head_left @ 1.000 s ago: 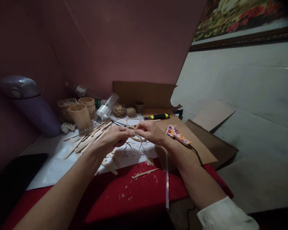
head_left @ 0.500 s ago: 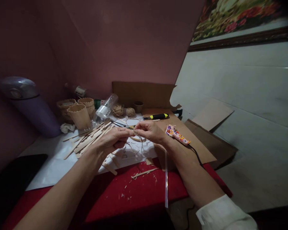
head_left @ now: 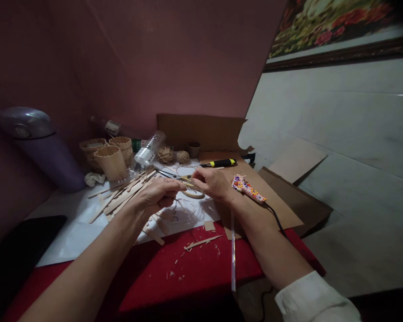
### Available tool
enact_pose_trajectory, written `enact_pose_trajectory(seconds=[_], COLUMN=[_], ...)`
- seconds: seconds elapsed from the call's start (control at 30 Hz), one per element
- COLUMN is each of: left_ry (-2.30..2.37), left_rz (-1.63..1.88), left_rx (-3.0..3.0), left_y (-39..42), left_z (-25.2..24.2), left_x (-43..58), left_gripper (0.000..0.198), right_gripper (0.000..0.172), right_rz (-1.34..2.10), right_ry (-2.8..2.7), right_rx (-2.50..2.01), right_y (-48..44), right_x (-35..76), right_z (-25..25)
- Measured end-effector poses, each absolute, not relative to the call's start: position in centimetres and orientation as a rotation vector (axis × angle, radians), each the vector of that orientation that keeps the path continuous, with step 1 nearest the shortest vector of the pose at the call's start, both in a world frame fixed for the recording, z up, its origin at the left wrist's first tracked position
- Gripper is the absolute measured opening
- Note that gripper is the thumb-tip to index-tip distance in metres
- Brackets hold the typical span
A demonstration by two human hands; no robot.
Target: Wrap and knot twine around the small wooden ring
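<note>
My left hand [head_left: 163, 192] is closed in a pinch above the white paper, its fingertips pointing right. Facing it, my right hand [head_left: 211, 182] is closed too, with thumb and forefinger together. A thin strand of twine appears to run between the two pinches, though it is too fine to follow clearly. Just behind and beneath the fingers lie scissors [head_left: 193, 194] with yellowish handles and dark blades. Two balls of jute twine [head_left: 166, 154] rest farther back.
Wooden craft sticks [head_left: 126, 197] are heaped left of my hands, near stick-covered cups [head_left: 111, 163] and a clear plastic bottle [head_left: 149, 150]. A flowered glue gun [head_left: 248, 188] and a utility knife [head_left: 218, 163] lie on cardboard at right. A purple flask [head_left: 49, 152] stands far left.
My hands have drawn slightly apart, the right one moving a little right and up. The loose strands seen hanging below them are less visible, and more of the scissors' handles shows.
</note>
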State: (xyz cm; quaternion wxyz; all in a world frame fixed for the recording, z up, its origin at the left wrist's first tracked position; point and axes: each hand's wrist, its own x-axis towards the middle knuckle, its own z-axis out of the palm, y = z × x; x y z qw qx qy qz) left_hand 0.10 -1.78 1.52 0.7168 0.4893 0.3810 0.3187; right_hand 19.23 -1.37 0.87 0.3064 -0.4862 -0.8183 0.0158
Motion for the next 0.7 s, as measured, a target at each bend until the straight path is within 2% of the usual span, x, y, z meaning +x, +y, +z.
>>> enact_pose_trajectory(seconds=[0.17, 0.3, 0.37, 0.53, 0.7], left_ry=[0.848, 0.809, 0.798, 0.825, 0.812], left_rz=[0.784, 0.814, 0.836, 0.9, 0.941], left_rx=[1.025, 1.0, 0.993, 1.005, 1.02], left_y=[-2.0, -2.0, -1.9, -1.7, -1.6], left_z=[2.1, 2.2, 2.2, 1.9, 1.8], left_x=[0.0, -0.2, -0.3, -0.3, -0.2], left_gripper=[0.032, 0.024, 0.025, 0.022, 0.023], right_gripper=[0.016, 0.024, 0.028, 0.022, 0.025], right_rz=[-0.099, -0.122, -0.108, 0.059, -0.028], right_ry=[-1.998, -1.81, -1.726, -1.805, -2.049], right_rx=[-1.55, -1.687, -1.59, -1.119, -1.04], right_y=[-1.0, -0.4, -0.5, -2.6, -3.6], right_x=[19.4, 19.7, 19.7, 18.5, 17.1], right_z=[0.3, 0.0, 0.1, 1.4, 0.8])
